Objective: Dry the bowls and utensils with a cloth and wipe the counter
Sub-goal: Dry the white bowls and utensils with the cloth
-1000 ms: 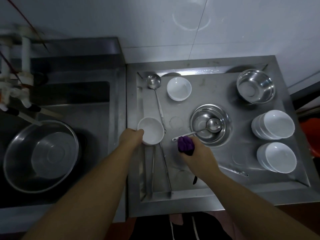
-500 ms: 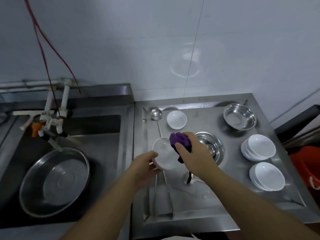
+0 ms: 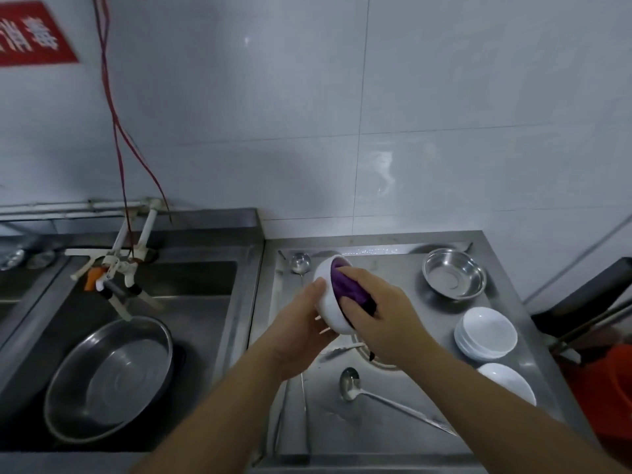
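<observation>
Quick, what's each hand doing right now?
Left hand: holds the white bowl, tilted.
Right hand: presses the purple cloth into that bowl.

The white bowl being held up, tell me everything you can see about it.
The white bowl is small, round and glossy, ceramic by the look of it. It is lifted above the steel counter and tipped on its side, its opening turned to the right. The left hand grips its outer wall and underside, thumb near the rim. The right hand presses a bunched purple cloth into its inside, hiding most of the interior. No chips or marks show.
</observation>
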A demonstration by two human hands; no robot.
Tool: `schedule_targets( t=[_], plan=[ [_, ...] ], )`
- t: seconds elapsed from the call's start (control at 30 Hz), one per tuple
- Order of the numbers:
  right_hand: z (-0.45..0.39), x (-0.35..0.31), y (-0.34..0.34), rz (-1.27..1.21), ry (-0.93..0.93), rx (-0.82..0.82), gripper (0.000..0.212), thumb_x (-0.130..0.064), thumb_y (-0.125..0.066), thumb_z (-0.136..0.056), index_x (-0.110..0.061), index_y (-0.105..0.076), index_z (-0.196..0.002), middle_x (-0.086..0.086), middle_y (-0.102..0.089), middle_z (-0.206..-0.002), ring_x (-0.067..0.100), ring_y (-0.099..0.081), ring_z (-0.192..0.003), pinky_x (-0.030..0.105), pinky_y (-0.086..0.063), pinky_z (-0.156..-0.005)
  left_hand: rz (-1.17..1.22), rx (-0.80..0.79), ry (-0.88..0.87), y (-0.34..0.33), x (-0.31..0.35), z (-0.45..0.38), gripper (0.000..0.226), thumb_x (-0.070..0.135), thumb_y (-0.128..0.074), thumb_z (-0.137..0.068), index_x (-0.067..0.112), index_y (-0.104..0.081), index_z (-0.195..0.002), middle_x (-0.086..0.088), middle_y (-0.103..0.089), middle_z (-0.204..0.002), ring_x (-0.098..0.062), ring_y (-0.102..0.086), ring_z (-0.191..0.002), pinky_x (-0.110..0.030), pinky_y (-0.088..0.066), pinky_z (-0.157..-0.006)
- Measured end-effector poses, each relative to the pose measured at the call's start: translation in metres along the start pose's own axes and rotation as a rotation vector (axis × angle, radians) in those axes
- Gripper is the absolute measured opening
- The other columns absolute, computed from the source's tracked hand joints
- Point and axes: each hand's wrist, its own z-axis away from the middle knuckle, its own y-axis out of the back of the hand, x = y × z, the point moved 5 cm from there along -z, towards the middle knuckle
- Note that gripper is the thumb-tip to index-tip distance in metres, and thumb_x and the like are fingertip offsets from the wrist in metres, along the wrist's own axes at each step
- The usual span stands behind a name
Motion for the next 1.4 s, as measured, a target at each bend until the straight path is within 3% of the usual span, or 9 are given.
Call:
schedule_targets(
  t=[0.2, 0.33, 0.5, 0.73, 0.87, 1.0, 1.23, 1.3, 1.4],
  plan=[
    [0.017, 0.002, 0.025, 0.037, 0.180, -0.067, 0.042, -0.033, -0.062, -0.098, -0.031, -0.063, -0.140, -0.012, -0.069, -0.133, 0.009, -0.064, -0.118, 0.024, -0.051, -0.102, 0.104, -0.009, -0.049, -0.040, -0.023, 0.006, 0.075, 0.070, -0.056, -0.090, 0.019, -0.061, -0.144, -0.023, -0.064, -0.142, -0.041, -0.060, -0.134, -0.062, -0.041, -0.117],
    [0.011, -0.004, 0.032, 0.134, 0.166, -0.097, 0.041, -0.024, -0.065, -0.100, -0.036, -0.064, -0.139, -0.013, -0.071, -0.130, 0.009, -0.067, -0.109, 0.022, -0.052, -0.093, 0.119, 0.079, -0.088, -0.048, -0.027, 0.010, 0.077, 0.073, -0.056, -0.090, 0.019, -0.059, -0.145, -0.021, -0.067, -0.139, -0.039, -0.064, -0.130, -0.066, -0.045, -0.113],
    [-0.001, -0.010, 0.030, 0.167, -0.164, -0.219, 0.023, -0.041, -0.056, -0.101, -0.040, -0.072, -0.117, -0.008, -0.075, -0.088, 0.011, -0.067, -0.078, 0.032, -0.057, -0.074, -0.090, 0.158, -0.204, -0.039, -0.013, 0.010, 0.065, 0.056, -0.066, -0.091, 0.017, -0.057, -0.143, -0.022, -0.071, -0.129, -0.041, -0.071, -0.118, -0.066, -0.055, -0.099],
    [-0.003, -0.024, 0.034, -0.344, -0.674, -0.395, 0.017, -0.026, -0.068, -0.096, -0.015, -0.080, -0.101, 0.013, -0.080, -0.096, 0.023, -0.076, -0.078, 0.038, -0.063, -0.075, -0.303, -0.011, -0.246, -0.021, 0.015, 0.013, 0.073, 0.057, -0.074, -0.080, 0.023, -0.059, -0.142, -0.018, -0.069, -0.132, -0.043, -0.068, -0.120, -0.069, -0.052, -0.102],
    [0.003, -0.037, 0.023, -0.546, -0.827, -0.401, 0.015, -0.014, -0.069, -0.093, -0.005, -0.074, -0.104, 0.016, -0.077, -0.087, 0.027, -0.073, -0.072, 0.035, -0.063, -0.064, -0.216, -0.182, -0.153, -0.014, 0.017, 0.020, 0.095, 0.067, -0.079, -0.078, 0.008, -0.052, -0.147, -0.037, -0.059, -0.135, -0.060, -0.057, -0.124, -0.066, -0.048, -0.101],
    [0.013, -0.043, 0.008, -0.780, -0.893, -0.313, 0.014, -0.018, -0.067, -0.091, -0.005, -0.072, -0.092, 0.015, -0.068, -0.079, 0.024, -0.066, -0.067, 0.031, -0.057, -0.062, -0.122, -0.311, -0.120, -0.012, 0.010, 0.027, 0.102, 0.071, -0.070, -0.085, -0.005, -0.048, -0.147, -0.052, -0.044, -0.136, -0.055, -0.052, -0.125, -0.073, -0.030, -0.109],
    [0.003, -0.054, -0.006, -0.891, -0.573, 0.061, 0.022, -0.033, -0.074, -0.084, -0.022, -0.083, -0.101, 0.013, -0.079, -0.101, 0.031, -0.077, -0.094, 0.042, -0.065, -0.079, 0.057, -0.210, -0.174, -0.011, 0.019, 0.023, 0.102, 0.072, -0.079, -0.074, 0.008, -0.052, -0.149, -0.036, -0.055, -0.144, -0.052, -0.053, -0.136, -0.070, -0.037, -0.115],
    [-0.003, -0.057, -0.002, -0.705, -0.449, 0.145, 0.020, -0.032, -0.071, -0.088, -0.030, -0.082, -0.104, 0.004, -0.080, -0.099, 0.026, -0.077, -0.098, 0.046, -0.064, -0.090, 0.081, -0.176, -0.191, -0.017, 0.022, 0.022, 0.092, 0.069, -0.081, -0.073, 0.011, -0.061, -0.142, -0.030, -0.062, -0.141, -0.047, -0.059, -0.133, -0.063, -0.047, -0.111],
    [-0.010, -0.060, 0.009, -0.264, -0.262, 0.224, 0.021, -0.032, -0.070, -0.095, -0.043, -0.079, -0.110, -0.011, -0.079, -0.091, 0.008, -0.074, -0.088, 0.034, -0.061, -0.083, 0.064, -0.073, -0.210, -0.023, 0.026, 0.019, 0.083, 0.062, -0.073, -0.082, 0.011, -0.057, -0.145, -0.027, -0.066, -0.137, -0.043, -0.064, -0.128, -0.060, -0.054, -0.106]
  ],
)
